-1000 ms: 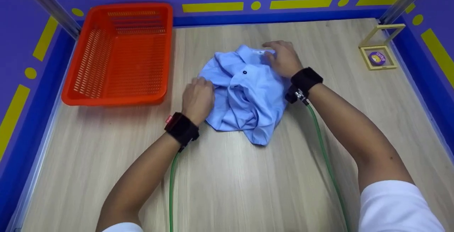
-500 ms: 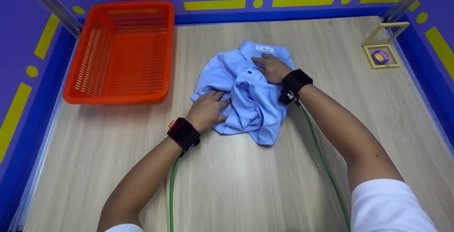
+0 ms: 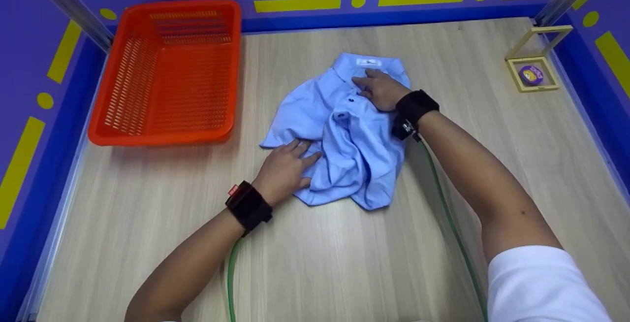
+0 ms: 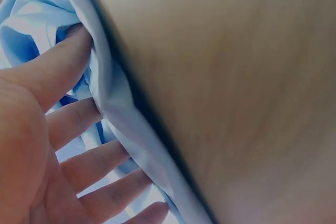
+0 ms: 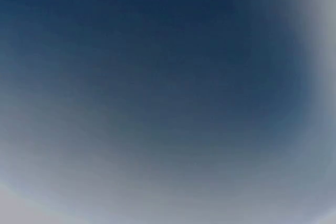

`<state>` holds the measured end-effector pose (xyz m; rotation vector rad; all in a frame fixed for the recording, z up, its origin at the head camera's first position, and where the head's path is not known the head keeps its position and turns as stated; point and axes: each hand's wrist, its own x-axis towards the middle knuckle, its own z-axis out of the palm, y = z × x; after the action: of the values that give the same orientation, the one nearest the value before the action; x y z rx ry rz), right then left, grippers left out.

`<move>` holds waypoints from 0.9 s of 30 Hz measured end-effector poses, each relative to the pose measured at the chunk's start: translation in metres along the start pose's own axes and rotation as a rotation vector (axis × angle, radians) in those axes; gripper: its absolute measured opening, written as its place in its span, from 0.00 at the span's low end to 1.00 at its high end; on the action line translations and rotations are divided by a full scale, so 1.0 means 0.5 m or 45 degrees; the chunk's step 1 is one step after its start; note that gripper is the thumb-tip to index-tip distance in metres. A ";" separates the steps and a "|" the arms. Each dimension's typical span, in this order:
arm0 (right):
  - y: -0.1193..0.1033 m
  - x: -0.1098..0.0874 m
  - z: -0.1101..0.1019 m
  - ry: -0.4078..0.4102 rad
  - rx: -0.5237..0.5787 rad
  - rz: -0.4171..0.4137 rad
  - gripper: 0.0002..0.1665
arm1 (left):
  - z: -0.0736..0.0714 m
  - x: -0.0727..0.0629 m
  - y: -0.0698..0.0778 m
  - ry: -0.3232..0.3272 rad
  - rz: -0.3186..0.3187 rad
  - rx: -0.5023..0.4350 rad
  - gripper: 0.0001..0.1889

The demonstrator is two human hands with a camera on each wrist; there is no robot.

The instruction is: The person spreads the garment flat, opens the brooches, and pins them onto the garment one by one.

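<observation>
A light blue button shirt point(image 3: 315, 103) lies crumpled on the table, its collar and white label toward the back. My left hand point(image 3: 281, 172) rests on the shirt's lower left part with its fingers spread. In the left wrist view the left hand point(image 4: 58, 145) shows nearly straight fingers touching the blue cloth point(image 4: 118, 93) along its edge. Just below the collar label, my right hand point(image 3: 383, 91) lies on the shirt with its fingers extended. The right wrist view holds only a dark blue-grey blur, so no fingers show there.
An orange-red slotted basket point(image 3: 162, 140) stands at the back left. At the back right is a small yellow frame-like box point(image 3: 539, 87) with its lid raised and a purple round piece point(image 3: 531, 75) inside. Purple and blue walls point(image 3: 315, 24) border the table point(image 3: 334, 263).
Both hands shifted onto the shirt. The left hand spread its fingers and slid toward me, drawing the lower left cloth out. The right hand moved left below the collar, and the label came into view.
</observation>
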<state>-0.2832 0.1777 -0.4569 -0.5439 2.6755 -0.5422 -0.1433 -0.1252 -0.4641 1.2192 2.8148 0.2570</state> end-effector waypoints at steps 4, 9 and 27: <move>0.000 -0.003 -0.003 0.005 0.005 -0.005 0.30 | -0.001 -0.023 0.012 -0.010 -0.007 0.024 0.29; 0.002 -0.004 -0.009 -0.009 -0.003 0.002 0.31 | -0.004 -0.054 0.028 -0.018 -0.005 0.062 0.29; -0.001 -0.066 0.011 0.606 0.312 0.038 0.27 | -0.048 0.008 0.002 0.365 -0.337 -0.049 0.09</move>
<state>-0.2523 0.1901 -0.4529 -0.3340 2.9795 -1.0916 -0.1485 -0.1246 -0.4405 0.8467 3.1528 0.5024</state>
